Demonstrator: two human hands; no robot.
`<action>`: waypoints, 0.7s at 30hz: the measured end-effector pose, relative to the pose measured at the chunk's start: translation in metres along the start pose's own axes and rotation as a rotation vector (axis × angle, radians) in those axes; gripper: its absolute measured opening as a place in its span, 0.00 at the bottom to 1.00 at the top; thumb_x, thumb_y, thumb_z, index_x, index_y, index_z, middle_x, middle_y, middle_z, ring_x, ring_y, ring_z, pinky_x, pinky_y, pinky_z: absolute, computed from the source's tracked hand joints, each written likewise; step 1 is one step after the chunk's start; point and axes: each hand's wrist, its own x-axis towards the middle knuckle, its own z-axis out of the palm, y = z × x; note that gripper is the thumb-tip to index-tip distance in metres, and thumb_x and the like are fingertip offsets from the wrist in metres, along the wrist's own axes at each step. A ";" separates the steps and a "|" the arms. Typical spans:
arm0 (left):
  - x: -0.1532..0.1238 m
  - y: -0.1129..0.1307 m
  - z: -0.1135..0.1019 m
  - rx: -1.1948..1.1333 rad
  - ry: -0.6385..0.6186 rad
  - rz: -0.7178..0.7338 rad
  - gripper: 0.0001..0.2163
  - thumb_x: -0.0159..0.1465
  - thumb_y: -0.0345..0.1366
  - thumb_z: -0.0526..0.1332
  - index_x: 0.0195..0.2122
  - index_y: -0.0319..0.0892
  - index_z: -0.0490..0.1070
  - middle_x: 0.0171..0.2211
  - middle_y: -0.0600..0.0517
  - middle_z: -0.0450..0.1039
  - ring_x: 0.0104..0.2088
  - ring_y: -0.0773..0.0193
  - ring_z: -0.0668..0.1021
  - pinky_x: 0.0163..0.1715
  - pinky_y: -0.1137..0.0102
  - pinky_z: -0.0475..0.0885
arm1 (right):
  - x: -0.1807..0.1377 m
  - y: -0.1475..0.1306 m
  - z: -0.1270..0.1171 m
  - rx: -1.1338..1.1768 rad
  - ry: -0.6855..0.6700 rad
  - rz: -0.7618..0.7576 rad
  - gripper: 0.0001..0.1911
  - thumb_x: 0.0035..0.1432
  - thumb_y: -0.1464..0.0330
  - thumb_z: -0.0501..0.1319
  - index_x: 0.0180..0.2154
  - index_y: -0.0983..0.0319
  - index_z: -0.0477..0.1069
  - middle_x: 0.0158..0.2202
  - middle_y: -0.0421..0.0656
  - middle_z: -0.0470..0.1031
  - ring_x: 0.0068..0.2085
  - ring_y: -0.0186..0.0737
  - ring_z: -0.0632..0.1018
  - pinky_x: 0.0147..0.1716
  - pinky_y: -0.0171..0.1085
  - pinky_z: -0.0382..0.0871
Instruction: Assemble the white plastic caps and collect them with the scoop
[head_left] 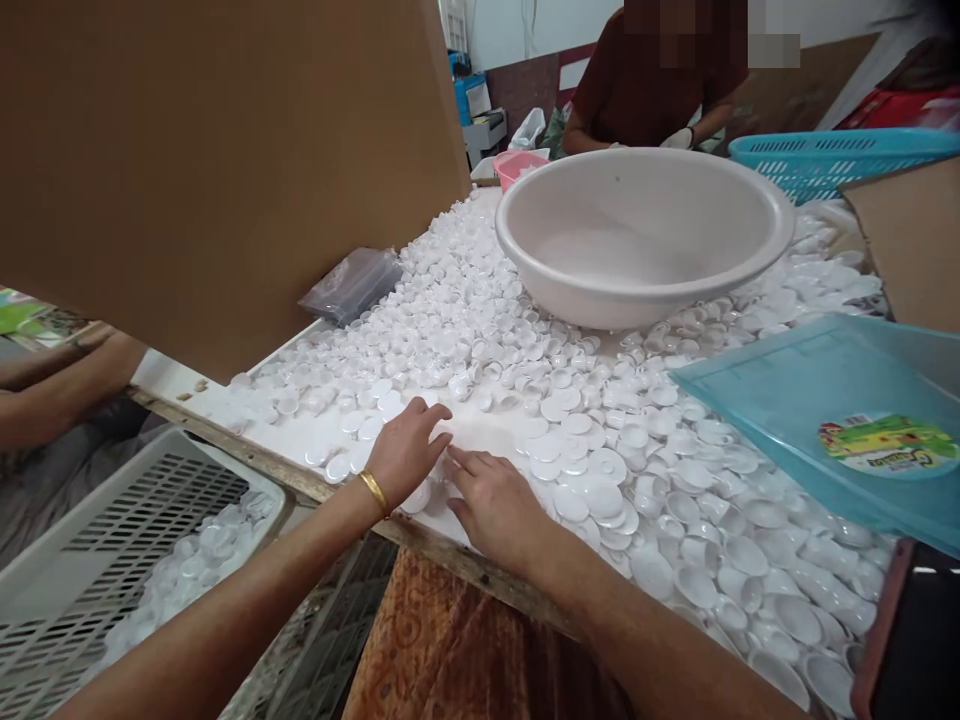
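Observation:
My left hand (405, 452), with a gold bracelet at the wrist, hovers low over the table's near edge, its fingers curved and apart with nothing seen between them. Just right of it, my right hand (496, 500) is low at the tabletop with fingers stretched toward the left one; its fingertips almost meet the left hand. Flat white plastic discs (589, 495) lie right of my right hand, several overlapping. A few more white discs (339, 467) are left of my left hand. Small white cup-shaped plastic caps (480, 300) cover much of the table beyond.
A large pale basin (645, 295) sits on the caps. At right are a blue translucent scoop-like tray (757, 400), a blue basket (840, 165) and a phone (911, 640). Cardboard (225, 180) stands at left above a white crate (150, 520). A person (660, 90) works opposite; another person's arm (82, 380) shows left.

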 end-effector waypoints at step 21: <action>0.027 0.038 0.024 -0.206 -0.333 0.054 0.13 0.59 0.29 0.49 0.20 0.40 0.67 0.20 0.52 0.66 0.23 0.66 0.68 0.25 0.72 0.60 | 0.008 0.051 -0.038 -0.041 0.157 0.393 0.14 0.62 0.65 0.49 0.37 0.60 0.72 0.32 0.43 0.74 0.35 0.38 0.72 0.35 0.34 0.62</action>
